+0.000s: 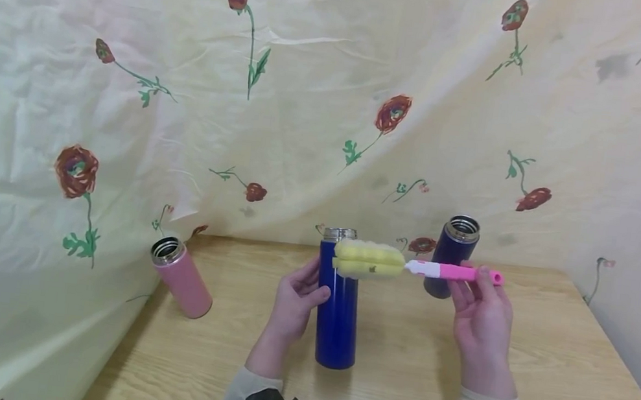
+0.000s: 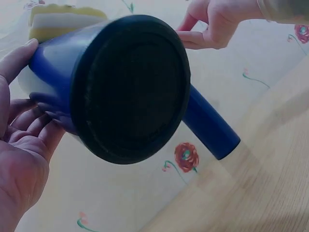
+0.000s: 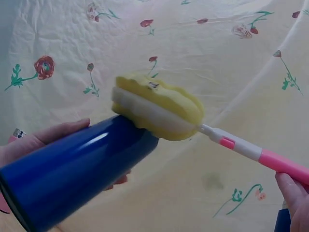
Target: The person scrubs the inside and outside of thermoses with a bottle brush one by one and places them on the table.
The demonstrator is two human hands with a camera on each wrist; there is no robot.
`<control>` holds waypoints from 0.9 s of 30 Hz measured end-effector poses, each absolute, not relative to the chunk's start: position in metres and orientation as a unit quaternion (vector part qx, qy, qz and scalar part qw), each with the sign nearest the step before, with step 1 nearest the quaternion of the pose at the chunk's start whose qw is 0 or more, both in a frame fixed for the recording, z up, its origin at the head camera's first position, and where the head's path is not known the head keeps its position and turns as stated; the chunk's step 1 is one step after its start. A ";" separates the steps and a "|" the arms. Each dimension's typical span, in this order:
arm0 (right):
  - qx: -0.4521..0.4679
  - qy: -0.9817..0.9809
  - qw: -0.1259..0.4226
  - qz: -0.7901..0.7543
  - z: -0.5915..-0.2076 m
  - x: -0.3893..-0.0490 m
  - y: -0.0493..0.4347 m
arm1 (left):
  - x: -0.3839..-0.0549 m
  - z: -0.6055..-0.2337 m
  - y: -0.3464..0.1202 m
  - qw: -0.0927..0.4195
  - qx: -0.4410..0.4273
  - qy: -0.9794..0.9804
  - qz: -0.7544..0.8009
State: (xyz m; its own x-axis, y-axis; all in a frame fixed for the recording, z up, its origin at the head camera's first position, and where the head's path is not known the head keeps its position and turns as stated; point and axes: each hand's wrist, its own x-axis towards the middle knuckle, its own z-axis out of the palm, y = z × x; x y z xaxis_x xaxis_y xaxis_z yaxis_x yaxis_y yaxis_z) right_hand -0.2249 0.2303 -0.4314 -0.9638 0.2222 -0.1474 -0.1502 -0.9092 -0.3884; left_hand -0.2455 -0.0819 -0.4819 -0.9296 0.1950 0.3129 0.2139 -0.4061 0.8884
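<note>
My left hand [image 1: 296, 298] grips a tall blue bottle [image 1: 336, 325] around its side, lifted with its dark base [image 2: 130, 92] facing the left wrist camera. A metal threaded neck [image 1: 340, 233] shows at its top in the head view. My right hand [image 1: 484, 315] pinches the pink handle [image 1: 465, 274] of a bottle brush. The brush's yellow and white sponge head [image 3: 159, 106] lies sideways across the upper part of the blue bottle, overlapping it in the head and right wrist views. In the left wrist view the bottle partly hides the sponge.
A pink bottle [image 1: 185, 282] without a lid stands at the table's left. Behind my right hand is a shorter dark blue bottle [image 1: 455, 243], also lidless. The wooden table [image 1: 568, 356] ends at a flowered cloth [image 1: 305, 126] hanging behind and at the sides.
</note>
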 end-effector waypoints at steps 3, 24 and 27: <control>-0.072 -0.211 0.082 0.971 -0.434 -0.226 0.231 | -0.246 -0.482 -0.083 0.021 -0.190 -0.530 -0.826; 0.007 -0.481 0.022 0.876 -0.441 -0.230 0.237 | -0.256 -0.481 -0.085 0.073 -0.117 -0.493 -0.859; 0.015 -0.502 0.017 0.865 -0.441 -0.229 0.238 | -0.257 -0.481 -0.085 0.078 -0.098 -0.492 -0.862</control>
